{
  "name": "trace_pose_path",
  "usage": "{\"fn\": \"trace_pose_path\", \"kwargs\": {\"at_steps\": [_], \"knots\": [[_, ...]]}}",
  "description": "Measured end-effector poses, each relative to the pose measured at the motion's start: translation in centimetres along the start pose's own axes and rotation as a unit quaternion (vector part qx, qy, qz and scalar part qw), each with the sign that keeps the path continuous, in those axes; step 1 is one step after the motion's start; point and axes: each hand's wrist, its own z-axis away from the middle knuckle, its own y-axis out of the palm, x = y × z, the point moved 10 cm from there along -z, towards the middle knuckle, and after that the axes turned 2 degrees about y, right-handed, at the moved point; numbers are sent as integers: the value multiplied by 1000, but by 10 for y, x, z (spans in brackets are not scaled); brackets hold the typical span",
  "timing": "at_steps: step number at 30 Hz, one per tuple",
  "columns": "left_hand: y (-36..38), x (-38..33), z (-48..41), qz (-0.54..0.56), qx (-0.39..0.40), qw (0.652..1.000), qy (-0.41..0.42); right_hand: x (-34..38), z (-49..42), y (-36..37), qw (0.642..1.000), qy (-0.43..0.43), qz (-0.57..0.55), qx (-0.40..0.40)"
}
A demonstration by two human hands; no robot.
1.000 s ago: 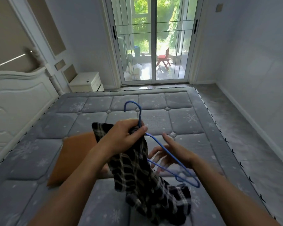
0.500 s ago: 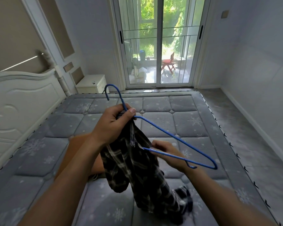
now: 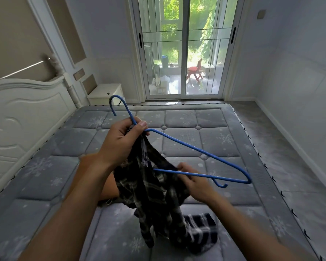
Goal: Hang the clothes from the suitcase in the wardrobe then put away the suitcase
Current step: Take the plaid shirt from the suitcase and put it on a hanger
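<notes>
Head view: left hand [image 3: 120,142] is fisted round the neck of the blue wire hanger [image 3: 177,142], just below the hook, thumb pressed across the top. The bunched top of the dark plaid garment [image 3: 154,194] is caught in the same fist, under the fingers. The hook sticks up and left of the knuckles, and the hanger is tilted, its far shoulder pointing right. Right hand [image 3: 194,182] is lower, fingers curled tight round the hanger's bottom bar right at the cloth's edge. Can't tell if it pinches cloth too. The garment hangs between the two hands, draped over the inner end of the bar, its lower end pooled on the grey quilted mattress [image 3: 196,125]. White headboard [image 3: 26,113] is at left, a white nightstand [image 3: 105,93] beyond it, and a sliding glass door [image 3: 184,53] straight ahead.
</notes>
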Motion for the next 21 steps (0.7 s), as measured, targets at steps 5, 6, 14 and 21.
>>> {"fn": "trace_pose_path", "kwargs": {"at_steps": [5, 6, 14, 21], "knots": [[-12, 1, 7, -89, -7, 996, 18, 7, -2, -40, 995, -18, 68, -76], [-16, 4, 8, -96, -11, 995, 10, 6, -4, -42, 996, -18, 83, -38], [-34, 15, 22, -61, -62, 995, -43, 12, -5, -79, 981, 43, -2, 192], [-24, 22, 21, -202, -32, 978, -44, 63, -40, -144, 998, 51, -13, -45]]}}
